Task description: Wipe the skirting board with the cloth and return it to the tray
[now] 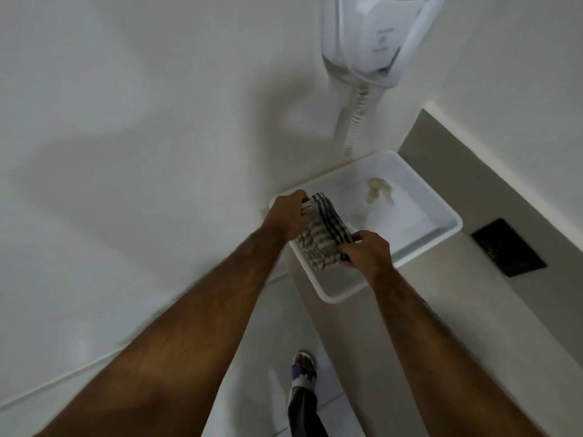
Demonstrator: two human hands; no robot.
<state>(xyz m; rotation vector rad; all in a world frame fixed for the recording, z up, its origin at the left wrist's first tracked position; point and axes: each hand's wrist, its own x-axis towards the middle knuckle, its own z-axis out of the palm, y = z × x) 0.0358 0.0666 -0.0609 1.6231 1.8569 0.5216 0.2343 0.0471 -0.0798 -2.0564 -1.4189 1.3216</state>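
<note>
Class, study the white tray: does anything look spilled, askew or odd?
A pale creamy smear lies on the white plastic tray at its far end, like spilled residue. The left hand and right hand hold the striped cloth over it.

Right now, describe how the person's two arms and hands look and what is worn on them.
Both forearms are bare and hairy, with no sleeves in view. The left hand and right hand are ungloved; no watch, ring or bracelet shows on either.
</note>
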